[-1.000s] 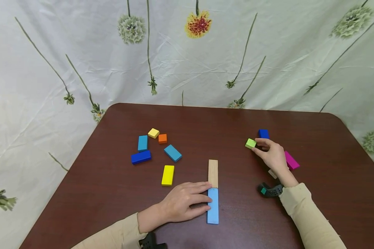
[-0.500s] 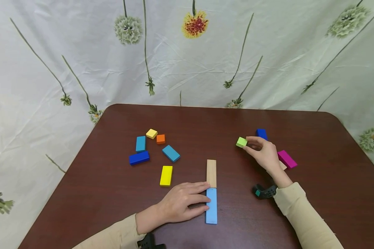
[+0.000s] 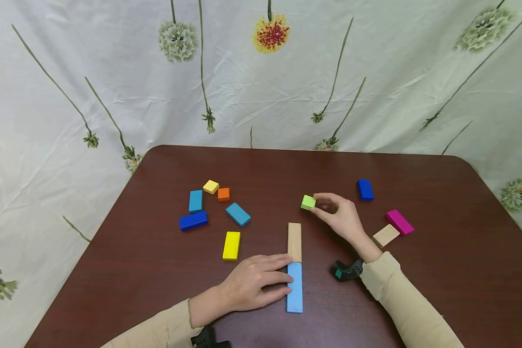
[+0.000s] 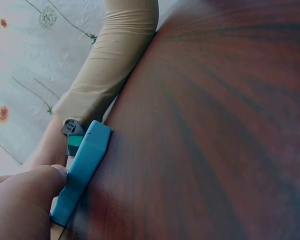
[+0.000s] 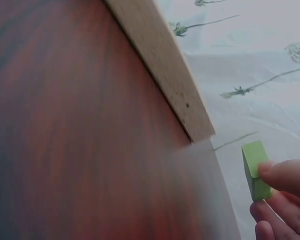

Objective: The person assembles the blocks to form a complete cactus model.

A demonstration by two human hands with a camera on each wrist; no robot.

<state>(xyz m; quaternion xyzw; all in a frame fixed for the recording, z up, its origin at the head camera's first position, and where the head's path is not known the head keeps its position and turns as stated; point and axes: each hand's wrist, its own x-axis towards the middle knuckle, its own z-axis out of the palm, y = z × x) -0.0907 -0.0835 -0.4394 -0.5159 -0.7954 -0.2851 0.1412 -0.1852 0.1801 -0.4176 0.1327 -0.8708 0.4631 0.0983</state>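
Observation:
Between its thumb and fingers my right hand [image 3: 339,216] pinches a small lime-green block [image 3: 308,202], up and to the right of a natural wood block [image 3: 294,241]. The right wrist view shows the thumb on one face of the green block [image 5: 255,170]. My left hand [image 3: 256,285] lies flat with fingers extended, fingertips touching the left side of a light blue block [image 3: 295,289]. That block stands end to end with the wood block, forming one straight line. In the left wrist view, the thumb sits against the blue block [image 4: 82,175].
Left on the dark table [image 3: 156,285] are a yellow block [image 3: 231,246], a dark blue block [image 3: 193,221], an orange block [image 3: 224,194] and several others. On the right lie a blue block [image 3: 365,190], a magenta block [image 3: 400,222] and a small wood block [image 3: 386,235].
My right hand has carried the green block leftward toward the wood block, uncovering the blue block and small wood block on the right. The left hand has stayed in place.

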